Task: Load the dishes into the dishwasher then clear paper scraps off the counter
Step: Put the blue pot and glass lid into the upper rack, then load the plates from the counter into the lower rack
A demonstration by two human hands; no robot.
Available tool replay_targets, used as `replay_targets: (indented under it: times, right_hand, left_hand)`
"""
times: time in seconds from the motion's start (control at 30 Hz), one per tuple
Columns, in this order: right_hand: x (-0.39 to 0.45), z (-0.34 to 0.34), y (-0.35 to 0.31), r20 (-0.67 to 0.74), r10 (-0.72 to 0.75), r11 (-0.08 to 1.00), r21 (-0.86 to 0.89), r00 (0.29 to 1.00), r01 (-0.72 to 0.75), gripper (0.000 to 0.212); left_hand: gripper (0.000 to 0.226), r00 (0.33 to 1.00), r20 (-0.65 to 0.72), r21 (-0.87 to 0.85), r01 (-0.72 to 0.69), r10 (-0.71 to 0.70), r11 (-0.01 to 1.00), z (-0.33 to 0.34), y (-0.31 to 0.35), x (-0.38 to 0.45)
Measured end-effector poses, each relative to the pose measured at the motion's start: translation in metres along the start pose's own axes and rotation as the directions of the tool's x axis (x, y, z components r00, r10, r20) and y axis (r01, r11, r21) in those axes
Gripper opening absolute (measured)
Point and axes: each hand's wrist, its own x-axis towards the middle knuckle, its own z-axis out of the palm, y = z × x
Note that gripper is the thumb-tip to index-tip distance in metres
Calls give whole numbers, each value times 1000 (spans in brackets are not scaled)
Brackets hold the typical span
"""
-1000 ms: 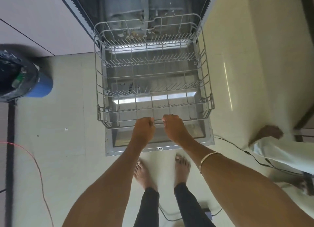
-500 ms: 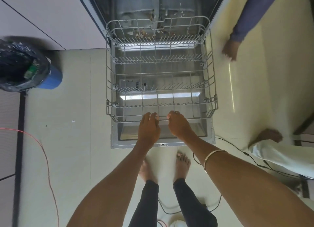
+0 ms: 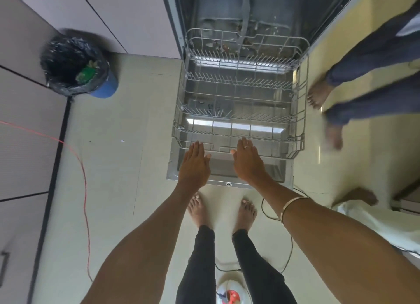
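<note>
Lower rack [image 3: 241, 99] sits pulled out over the open dishwasher door [image 3: 227, 178], no dishes in it. I judge it stiff wire, light, rolling easily; best held at the front rail. My left hand [image 3: 194, 165] and right hand [image 3: 247, 162] hover flat-fingered at that rail, holding nothing. Bin [image 3: 77, 65] stands well apart, left.

Lined blue bin [image 3: 77, 67], red cable [image 3: 84, 190], bystanders' bare feet [image 3: 318, 93]
</note>
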Motion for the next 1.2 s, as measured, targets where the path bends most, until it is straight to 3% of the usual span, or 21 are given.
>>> replay_targets:
  times: [0.23,0.47,0.6,0.8,1.0,1.07,1.2]
  right_hand:
    - [-33,-46,-48,67,-47,998,-33,997,49,56]
    - [-76,-93,-152,149,-186,979,-53,971,196,57]
    - [-110,-118,-212,182,-282,939,-150,942,310,53]
    - [-141,-118,-287,176,-289,939,-137,941,315,56]
    - [-159,-109,-350,227,-321,900,-229,919,371,54]
    - [-154,-101,-367,243,-311,893,-256,919,370,59]
    - [-143,-93,-401,254,-337,841,-352,906,412,91]
  left_hand:
    - [57,996,-14,-66,91,-92,994,-55,18,-39]
    - [56,971,-80,-177,209,-225,962,-118,11,-110]
    - [54,952,-98,-199,268,-291,943,-165,-3,-154]
    - [55,906,-156,-290,338,-393,895,-227,-35,-203]
    - [50,890,-165,-237,382,-424,893,-274,-77,-259]
    - [50,875,-170,-235,410,-453,881,-286,-94,-269]
    - [51,858,-172,-256,435,-484,863,-311,-125,-274]
